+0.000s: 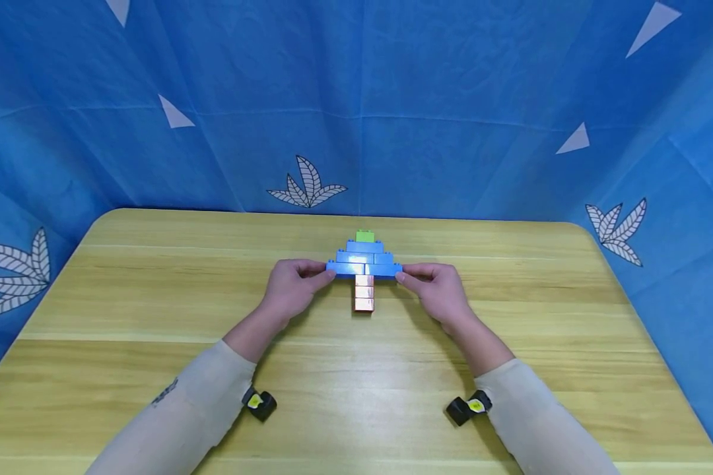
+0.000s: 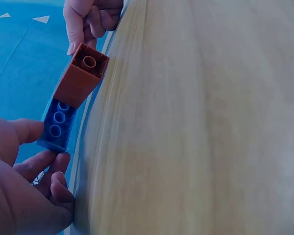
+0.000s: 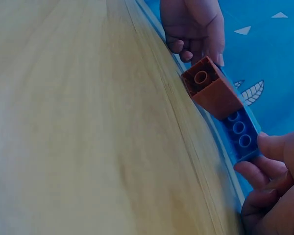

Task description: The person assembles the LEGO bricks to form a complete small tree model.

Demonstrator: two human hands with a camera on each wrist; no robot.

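Observation:
A tree-shaped build of toy bricks is held between both hands. Its stepped crown consists of blue bricks (image 1: 365, 247) in three rows, with a single green brick (image 1: 365, 236) on top. Below the crown's middle extends a reddish-brown trunk (image 1: 364, 293) of three bricks, its hollow underside facing the wrist cameras. My left hand (image 1: 291, 288) pinches the left end of the lowest blue row between thumb and fingers. At the opposite end, my right hand (image 1: 436, 292) pinches the same row. Open blue undersides (image 2: 56, 125) with round tubes show beside the trunk in both wrist views.
A wooden table (image 1: 154, 290) with rounded far corners lies beneath the hands. Behind it and along both sides hangs a blue cloth (image 1: 356, 79) printed with white leaves and triangles. Black wrist cameras (image 1: 260, 404) are strapped over both light sleeves.

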